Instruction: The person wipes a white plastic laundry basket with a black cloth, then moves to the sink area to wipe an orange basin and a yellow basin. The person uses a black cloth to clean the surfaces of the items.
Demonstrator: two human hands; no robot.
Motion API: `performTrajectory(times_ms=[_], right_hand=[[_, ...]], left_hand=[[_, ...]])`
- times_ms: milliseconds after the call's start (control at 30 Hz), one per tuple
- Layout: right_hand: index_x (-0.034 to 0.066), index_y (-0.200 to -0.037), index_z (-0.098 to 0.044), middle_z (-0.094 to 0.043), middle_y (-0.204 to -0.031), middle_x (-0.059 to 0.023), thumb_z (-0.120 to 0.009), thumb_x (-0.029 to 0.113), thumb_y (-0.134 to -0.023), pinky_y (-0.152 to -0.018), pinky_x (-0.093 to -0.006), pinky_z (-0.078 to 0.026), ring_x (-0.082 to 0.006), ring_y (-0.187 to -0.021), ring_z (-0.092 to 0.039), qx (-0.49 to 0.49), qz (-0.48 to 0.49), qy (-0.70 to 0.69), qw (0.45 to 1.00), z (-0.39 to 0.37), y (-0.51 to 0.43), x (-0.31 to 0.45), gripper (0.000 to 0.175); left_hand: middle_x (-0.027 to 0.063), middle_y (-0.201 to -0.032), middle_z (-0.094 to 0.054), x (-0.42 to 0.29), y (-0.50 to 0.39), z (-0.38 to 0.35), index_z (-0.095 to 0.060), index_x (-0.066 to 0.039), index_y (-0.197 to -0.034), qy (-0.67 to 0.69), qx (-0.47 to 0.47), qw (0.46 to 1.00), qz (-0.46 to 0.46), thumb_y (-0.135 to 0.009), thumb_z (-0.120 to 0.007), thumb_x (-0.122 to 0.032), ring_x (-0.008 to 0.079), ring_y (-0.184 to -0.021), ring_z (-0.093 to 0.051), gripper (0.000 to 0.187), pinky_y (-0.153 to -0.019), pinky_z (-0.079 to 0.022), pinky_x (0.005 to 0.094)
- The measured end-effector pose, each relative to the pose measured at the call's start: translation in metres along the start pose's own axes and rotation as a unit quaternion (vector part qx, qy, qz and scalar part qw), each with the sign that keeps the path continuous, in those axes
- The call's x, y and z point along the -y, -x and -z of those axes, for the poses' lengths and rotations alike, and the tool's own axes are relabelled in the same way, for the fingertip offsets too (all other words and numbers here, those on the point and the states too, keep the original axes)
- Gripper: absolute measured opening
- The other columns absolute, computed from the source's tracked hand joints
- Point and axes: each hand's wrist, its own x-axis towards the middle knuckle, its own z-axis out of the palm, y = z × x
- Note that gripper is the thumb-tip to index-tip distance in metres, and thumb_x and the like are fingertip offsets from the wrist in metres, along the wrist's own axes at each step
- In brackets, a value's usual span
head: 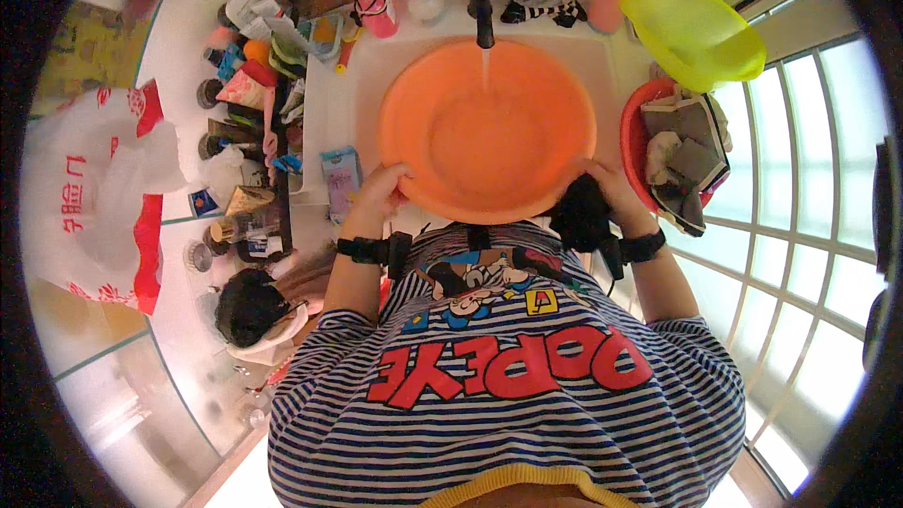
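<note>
An orange plastic basin (487, 208) sits at the white sink (363, 77), under a dark faucet (481, 3) from which water runs into it. My left hand (386, 190) grips the basin's near left rim. On the near right, my right hand (612, 187) holds the rim too, with a black cloth-like item (582, 212) hanging beside it. Each wrist wears a black strap with a small device.
At right stand a red basin (635, 148) of cloths and a yellow-green basin (695, 35). Spray and squeeze bottles (376, 10) line the back ledge. Toiletries crowd the left shelf, near a blue packet (341, 183) and a white plastic bag (99, 204).
</note>
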Motion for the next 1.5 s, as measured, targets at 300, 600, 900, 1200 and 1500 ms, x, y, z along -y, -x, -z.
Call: performTrajectory(times_ms=[300, 600, 900, 1200, 1500], right_hand=[[0.0017, -0.102, -0.063, -0.062, -0.093, -0.0022, -0.054, 0.017, -0.090, -0.081, -0.0230, -0.044, -0.0106, -0.086, -0.058, -0.049, 0.029, 0.172, 0.983, -0.005, 0.038, 0.048, 0.022], [0.0035, -0.094, -0.066, -0.066, -0.084, -0.0043, -0.068, 0.019, -0.081, -0.077, -0.0265, -0.046, -0.0123, -0.080, -0.060, -0.048, 0.330, 0.468, 0.818, -0.050, 0.012, 0.170, 0.020], [0.0235, -0.125, -0.053, -0.068, -0.089, -0.0131, -0.062, 0.021, -0.076, -0.073, -0.0462, -0.054, -0.0338, -0.085, -0.065, -0.139, 0.411, 0.767, 0.472, -0.117, -0.154, 0.240, 0.050], [0.0248, -0.129, -0.051, -0.066, -0.099, -0.0125, -0.061, 0.021, -0.078, -0.075, -0.0438, -0.054, -0.0316, -0.093, -0.063, -0.121, 0.382, 0.827, 0.394, -0.156, -0.208, 0.231, 0.053], [0.0197, -0.126, -0.054, -0.066, -0.099, -0.0141, -0.060, 0.022, -0.078, -0.079, -0.0433, -0.052, -0.0317, -0.093, -0.063, -0.065, 0.384, 0.814, 0.431, -0.157, -0.210, 0.218, 0.049]], left_hand=[[0.0061, -0.096, -0.061, 0.035, -0.009, 0.010, -0.049, -0.010, -0.118, 0.080, 0.023, 0.994, -0.076, -0.073, -0.061, -0.009, 0.0210, -0.082, -0.064, 0.046, -0.058, -0.057, 0.0382], [0.0077, -0.103, -0.062, 0.025, 0.017, -0.005, -0.050, -0.008, -0.118, 0.115, -0.026, 0.988, -0.098, -0.075, -0.061, -0.009, 0.0217, -0.084, -0.065, 0.045, -0.061, -0.057, 0.0352], [0.0110, -0.115, -0.058, 0.020, 0.013, -0.013, -0.037, -0.011, -0.133, 0.093, -0.001, 0.990, -0.107, -0.080, -0.059, -0.012, 0.0254, -0.091, -0.066, 0.057, -0.064, -0.059, 0.0420], [0.0120, -0.113, -0.059, 0.028, 0.001, -0.008, -0.037, -0.007, -0.131, 0.097, 0.012, 0.982, -0.162, -0.080, -0.059, -0.014, 0.0256, -0.090, -0.066, 0.057, -0.059, -0.060, 0.0396], [0.0129, -0.113, -0.059, 0.018, 0.011, -0.018, -0.040, -0.010, -0.130, 0.092, -0.011, 0.987, -0.133, -0.079, -0.061, -0.016, 0.0271, -0.086, -0.067, 0.055, -0.057, -0.060, 0.0422]])
